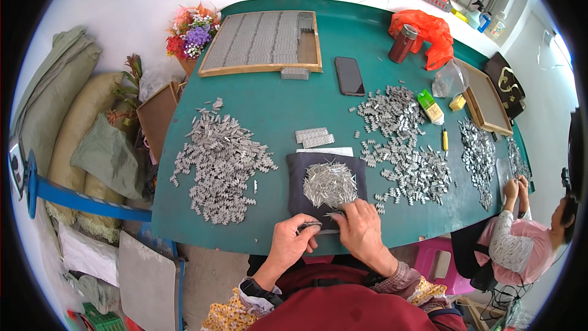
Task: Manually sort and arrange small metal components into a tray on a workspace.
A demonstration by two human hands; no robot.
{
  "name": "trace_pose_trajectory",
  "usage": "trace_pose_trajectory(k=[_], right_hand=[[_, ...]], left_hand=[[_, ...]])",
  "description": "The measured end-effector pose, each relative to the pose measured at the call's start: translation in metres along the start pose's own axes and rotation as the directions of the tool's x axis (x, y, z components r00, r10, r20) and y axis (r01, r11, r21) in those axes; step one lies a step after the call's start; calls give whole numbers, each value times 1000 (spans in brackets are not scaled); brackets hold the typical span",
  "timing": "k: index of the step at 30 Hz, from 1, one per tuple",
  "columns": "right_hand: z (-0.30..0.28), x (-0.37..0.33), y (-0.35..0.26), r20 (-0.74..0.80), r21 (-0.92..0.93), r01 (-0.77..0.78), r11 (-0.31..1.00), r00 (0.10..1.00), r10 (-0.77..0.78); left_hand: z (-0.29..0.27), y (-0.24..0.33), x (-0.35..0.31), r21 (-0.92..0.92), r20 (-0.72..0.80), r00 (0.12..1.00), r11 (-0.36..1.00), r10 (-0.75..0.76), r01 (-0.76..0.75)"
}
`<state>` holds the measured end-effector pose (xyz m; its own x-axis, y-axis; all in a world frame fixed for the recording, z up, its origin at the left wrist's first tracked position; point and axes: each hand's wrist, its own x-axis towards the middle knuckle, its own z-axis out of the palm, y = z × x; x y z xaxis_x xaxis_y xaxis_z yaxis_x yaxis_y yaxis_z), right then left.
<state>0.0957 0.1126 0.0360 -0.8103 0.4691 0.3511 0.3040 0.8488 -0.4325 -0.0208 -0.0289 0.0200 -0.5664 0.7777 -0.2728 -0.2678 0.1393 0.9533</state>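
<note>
At the table's near edge my left hand [289,240] is closed on a small grey metal piece [309,225], held between thumb and fingers. My right hand [364,231] is beside it, its fingers pinched around thin metal pins [334,213] at the near side of a heap. That heap of fine silvery pins [329,182] lies on a dark folded cloth [298,190]. Just beyond the cloth sit two short assembled metal strips [315,137]. Wavy grey metal pieces are heaped to the left [223,165] and to the right [410,168].
A wooden-framed tray [207,72] of metal strips stands at the back, near a phone [349,76]. Further right are a dark red flask [403,44], a red plastic bag [438,40] and a yellow-handled tool [445,141]. Another person [520,233] works at the right end.
</note>
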Motion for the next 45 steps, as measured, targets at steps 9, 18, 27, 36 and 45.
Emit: trace_pose_trajectory(k=[9, 18, 27, 36, 45], right_hand=[[11, -3, 4, 10, 36, 13, 999, 1000, -13], [5, 5, -9, 141, 496, -127, 859, 988, 64], [6, 6, -9, 169, 499, -129, 857, 984, 50], [5, 10, -13, 126, 435, -1, 900, 990, -60], [3, -11, -8, 58, 145, 371, 917, 922, -383]], left_hand=[[-1, -1, 1, 46, 35, 999, 999, -13, 11], [-1, -2, 2, 159, 78, 997, 986, 30, -42], [0, 1, 3, 188, 85, 996, 981, 35, -51], [0, -3, 2, 195, 80, 995, 978, 64, -79], [-3, -1, 2, 127, 80, 996, 992, -39, 28]])
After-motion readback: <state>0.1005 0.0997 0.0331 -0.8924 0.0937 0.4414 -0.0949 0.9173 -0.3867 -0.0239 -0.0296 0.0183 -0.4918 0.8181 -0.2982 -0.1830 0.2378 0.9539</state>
